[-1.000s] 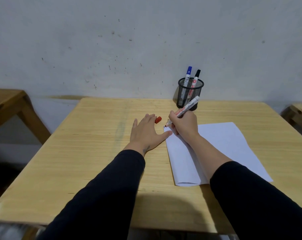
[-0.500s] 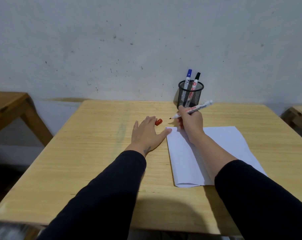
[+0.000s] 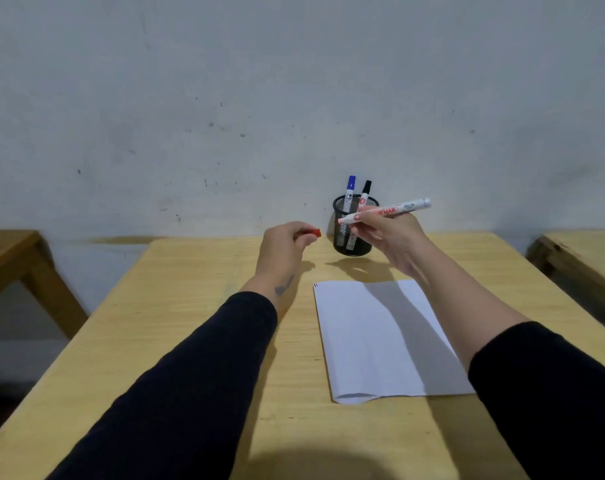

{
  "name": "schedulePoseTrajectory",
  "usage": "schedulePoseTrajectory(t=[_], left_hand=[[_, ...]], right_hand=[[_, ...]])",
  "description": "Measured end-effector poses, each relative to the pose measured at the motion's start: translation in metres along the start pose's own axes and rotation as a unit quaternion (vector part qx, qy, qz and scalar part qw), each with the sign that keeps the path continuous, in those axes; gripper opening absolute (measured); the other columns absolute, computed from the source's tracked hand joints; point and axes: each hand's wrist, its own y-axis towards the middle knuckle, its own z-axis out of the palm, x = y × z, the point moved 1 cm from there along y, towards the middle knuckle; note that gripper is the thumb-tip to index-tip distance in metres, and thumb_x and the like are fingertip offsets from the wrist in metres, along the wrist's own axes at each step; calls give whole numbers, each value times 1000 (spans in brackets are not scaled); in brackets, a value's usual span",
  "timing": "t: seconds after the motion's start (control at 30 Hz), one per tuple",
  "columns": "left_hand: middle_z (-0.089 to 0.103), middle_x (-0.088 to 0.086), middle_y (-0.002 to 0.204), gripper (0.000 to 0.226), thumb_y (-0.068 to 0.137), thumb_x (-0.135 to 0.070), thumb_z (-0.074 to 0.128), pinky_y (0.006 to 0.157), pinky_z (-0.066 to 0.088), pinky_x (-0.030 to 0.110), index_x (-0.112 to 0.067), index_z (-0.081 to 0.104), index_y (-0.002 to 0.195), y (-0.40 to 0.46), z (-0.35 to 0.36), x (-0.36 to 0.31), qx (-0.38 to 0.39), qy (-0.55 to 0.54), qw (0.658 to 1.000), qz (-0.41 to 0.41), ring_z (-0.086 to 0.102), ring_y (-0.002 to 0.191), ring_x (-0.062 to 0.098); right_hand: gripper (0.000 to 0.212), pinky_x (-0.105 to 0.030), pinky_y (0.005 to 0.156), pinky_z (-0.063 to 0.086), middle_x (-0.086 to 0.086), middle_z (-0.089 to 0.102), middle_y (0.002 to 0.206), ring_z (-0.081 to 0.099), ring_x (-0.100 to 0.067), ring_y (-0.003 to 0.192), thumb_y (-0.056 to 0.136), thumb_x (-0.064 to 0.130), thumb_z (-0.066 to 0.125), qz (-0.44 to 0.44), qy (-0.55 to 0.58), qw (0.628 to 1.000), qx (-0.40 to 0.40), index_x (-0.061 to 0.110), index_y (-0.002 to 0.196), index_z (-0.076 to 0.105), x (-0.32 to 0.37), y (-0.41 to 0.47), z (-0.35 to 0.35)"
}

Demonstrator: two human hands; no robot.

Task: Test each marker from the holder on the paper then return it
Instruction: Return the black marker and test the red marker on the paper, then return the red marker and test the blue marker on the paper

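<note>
My right hand (image 3: pixel 391 237) holds an uncapped white marker (image 3: pixel 403 208) with red lettering, raised above the table in front of the black mesh holder (image 3: pixel 342 233). Its tip points left toward my left hand (image 3: pixel 282 249), which pinches the small red cap (image 3: pixel 316 232) in the air a short gap away. In the holder stand a blue-capped marker (image 3: pixel 350 190) and a black-capped marker (image 3: pixel 365 192). The white paper (image 3: pixel 373 341) lies flat below my right forearm, with small red marks (image 3: pixel 316 285) at its far left corner.
The light wooden table (image 3: pixel 190 323) stands against a grey wall. A second wooden table (image 3: pixel 13 251) stands at the left and another (image 3: pixel 585 251) at the right, each with a gap to mine.
My right hand lifted the marker off the paper's corner and turned it level. My left hand left the table, picked up the red cap and raised it toward the marker's tip.
</note>
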Motion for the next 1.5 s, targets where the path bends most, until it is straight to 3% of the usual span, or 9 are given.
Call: schedulePoseTrajectory(t=[0.4, 0.53, 0.97, 1.1, 1.17, 1.23, 1.33, 1.4, 1.5], left_hand=[[69, -4, 82, 14, 88, -9, 63, 81, 49, 20, -13, 74, 96, 8, 4, -39, 19, -21, 998, 56, 65, 81, 11], [68, -3, 82, 14, 88, -8, 62, 80, 49, 21, -12, 73, 96, 4, 6, -47, 25, -28, 997, 67, 63, 79, 11], [69, 2, 82, 14, 88, -8, 61, 80, 50, 31, -13, 74, 92, 2, 8, -53, 15, 23, 998, 60, 64, 85, 21], [67, 2, 81, 14, 90, -11, 59, 76, 47, 32, -15, 72, 92, 4, 8, -49, 4, 34, 999, 38, 61, 81, 21], [66, 2, 82, 14, 90, -12, 58, 76, 46, 31, -14, 72, 93, 9, 6, -49, 2, 41, 999, 31, 59, 82, 20], [67, 2, 85, 15, 91, -12, 58, 78, 46, 31, -13, 72, 95, 14, 3, -52, 6, 57, 997, 42, 60, 84, 20], [68, 2, 88, 16, 92, -13, 57, 79, 47, 32, -13, 72, 96, 22, 3, -61, 15, 70, 995, 68, 61, 87, 20], [69, 1, 89, 15, 91, -13, 57, 81, 48, 32, -14, 71, 95, 27, 6, -66, 18, 65, 994, 85, 62, 89, 21], [70, 5, 107, 25, 92, -15, 59, 93, 49, 33, -13, 65, 116, 38, 14, -68, 10, 44, 995, 91, 64, 102, 20]], right_hand=[[17, -35, 91, 56, -25, 65, 107, 67, -31, 95, 83, -6, 65, -41, -25, 999, 8, 0, 98, 59, 30, -17, 5], [20, -30, 85, 58, -27, 66, 110, 69, -27, 90, 85, -1, 66, -36, -41, 998, 30, -3, 103, 61, 29, -21, 4], [9, -24, 77, 60, -18, 69, 90, 70, -20, 75, 87, 0, 63, -18, -3, 1000, 17, -1, 96, 63, 17, -17, 8], [23, -39, 84, 59, -22, 68, 83, 66, -27, 71, 87, 17, 67, -3, -124, 992, -12, -6, 92, 66, 15, -16, 11], [33, -41, 75, 61, -22, 70, 78, 66, -32, 65, 84, 30, 69, -25, -294, 954, -59, -2, 78, 67, 22, -18, 13], [29, -37, 65, 54, -15, 71, 81, 66, -31, 74, 84, 35, 66, -141, -505, 839, -143, 8, 73, 64, 31, -18, 14], [26, -37, 75, 43, -5, 62, 104, 54, -27, 100, 83, 28, 67, -307, -653, 682, -124, 18, 107, 64, 38, -14, 17], [30, -37, 79, 39, -4, 60, 111, 50, -29, 105, 87, 25, 64, -329, -682, 647, -93, 21, 116, 64, 37, -3, 14], [21, -36, 76, 39, -5, 65, 104, 52, -30, 100, 92, 25, 57, -347, -661, 655, -117, 19, 107, 69, 38, 13, 7]])
